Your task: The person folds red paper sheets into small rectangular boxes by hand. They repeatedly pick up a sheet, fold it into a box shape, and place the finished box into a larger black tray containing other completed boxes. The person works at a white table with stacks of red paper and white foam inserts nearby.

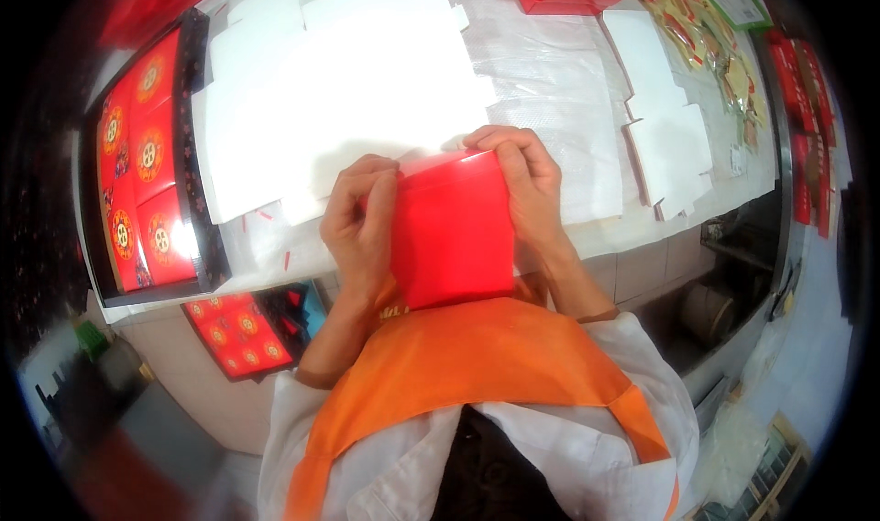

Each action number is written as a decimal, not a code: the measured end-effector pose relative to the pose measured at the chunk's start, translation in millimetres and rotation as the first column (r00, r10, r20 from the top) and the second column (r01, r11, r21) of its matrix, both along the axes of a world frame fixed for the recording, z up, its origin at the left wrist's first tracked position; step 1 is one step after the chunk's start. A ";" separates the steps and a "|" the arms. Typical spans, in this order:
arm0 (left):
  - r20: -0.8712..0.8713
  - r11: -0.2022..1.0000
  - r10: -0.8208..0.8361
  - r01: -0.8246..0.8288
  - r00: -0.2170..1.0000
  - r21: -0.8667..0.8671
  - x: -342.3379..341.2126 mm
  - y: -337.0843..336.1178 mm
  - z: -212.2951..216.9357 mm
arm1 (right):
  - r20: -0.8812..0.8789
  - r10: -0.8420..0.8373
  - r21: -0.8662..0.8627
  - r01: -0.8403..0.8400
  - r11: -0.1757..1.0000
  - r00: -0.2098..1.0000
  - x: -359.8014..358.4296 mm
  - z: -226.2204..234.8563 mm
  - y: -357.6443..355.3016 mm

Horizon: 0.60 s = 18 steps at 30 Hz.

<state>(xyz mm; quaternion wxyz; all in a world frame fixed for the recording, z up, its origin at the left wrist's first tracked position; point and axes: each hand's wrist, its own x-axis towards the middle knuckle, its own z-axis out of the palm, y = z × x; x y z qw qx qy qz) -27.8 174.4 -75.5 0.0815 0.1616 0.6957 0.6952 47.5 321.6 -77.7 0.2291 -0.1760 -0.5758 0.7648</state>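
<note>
One red carton [454, 237] at table's near edge [632, 233] | left hand [357, 214] curled, pinching its upper-left rim; right hand [524, 168] likewise, upper-right | plastic-covered strip [577, 154] separates two white cardboard groups [348, 81] | one black-rimmed tray [211, 246] leftward

This is a packing workshop: white carton blanks [367, 72] and patterned red boxes [151, 118] crowd a plastic-covered table [577, 145].

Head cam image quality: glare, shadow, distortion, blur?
Head view: white cardboard blown out; glint on the top edge of the red box; soft shadow on the cardboard by the left hand; fisheye bows the table edge, rim black; lower-left background blurred.
</note>
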 end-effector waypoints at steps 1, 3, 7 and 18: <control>0.002 1.000 0.001 -0.001 1.000 0.005 0.5 0.9 0.7 | 0.033 0.012 0.030 -0.013 0.999 0.999 0.4 1.5 1.4; -0.045 0.999 -0.014 0.012 0.999 -0.031 0.3 1.3 1.0 | 0.097 0.035 0.086 -0.044 0.995 0.995 -0.3 5.8 5.4; 0.037 0.999 -0.048 0.049 0.998 -0.007 -0.7 -1.0 0.8 | 0.178 0.143 -0.027 -0.140 0.990 0.974 -2.7 15.6 12.9; -0.013 0.996 -0.046 0.045 0.999 -0.080 -1.1 -1.6 -0.2 | 0.125 0.039 0.035 -0.044 0.998 0.991 -0.8 4.1 1.7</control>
